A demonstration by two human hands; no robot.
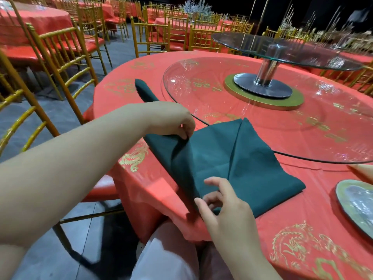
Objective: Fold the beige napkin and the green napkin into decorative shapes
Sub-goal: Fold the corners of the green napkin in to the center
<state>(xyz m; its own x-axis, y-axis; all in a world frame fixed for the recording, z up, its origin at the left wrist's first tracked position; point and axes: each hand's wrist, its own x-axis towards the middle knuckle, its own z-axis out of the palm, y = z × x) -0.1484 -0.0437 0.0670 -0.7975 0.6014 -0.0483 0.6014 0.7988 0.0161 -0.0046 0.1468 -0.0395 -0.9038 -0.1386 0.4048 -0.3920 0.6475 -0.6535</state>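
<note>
A dark green napkin lies partly folded on the red tablecloth, its far corner on the glass turntable's rim. My left hand pinches its left corner and lifts it over the cloth. My right hand holds the near corner, thumb and fingers curled around the fabric edge. A second green napkin, rolled into a pointed shape, lies farther back on the left, partly behind my left wrist. A beige napkin shows only as a sliver at the right edge.
A large glass turntable with a raised upper glass tier fills the table's middle. A silver-green plate sits at the right. Gold chairs with red seats and other red tables stand around. The table edge is just before my lap.
</note>
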